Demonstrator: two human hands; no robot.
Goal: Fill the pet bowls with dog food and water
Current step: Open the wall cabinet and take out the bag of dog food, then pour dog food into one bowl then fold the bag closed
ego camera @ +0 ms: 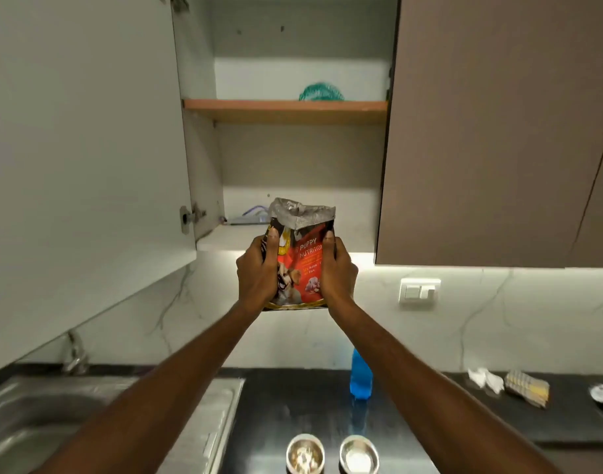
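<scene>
Foil-lined bag: red and black puppy-food bag (298,265) with crumpled silver open top, held upright in the air, long axis vertical, mouth up.
Bag and cupboard: level with the bottom shelf (221,239) of the open wall cupboard, just in front of it.
Left hand (259,271): clasped around the bag's left side, thumb across the front.
Right hand (337,271): clasped around the right side, thumb on the front edge; both hands equally near.
Steel bowls: two small round ones on the black counter (293,405), well below the bag; left bowl (305,453) looks to hold kibble, right bowl (359,455) something pale.
Blue bottle (360,376): stands behind the bowls, beside the right forearm.
Likely step: bag going onto the shelf.
</scene>
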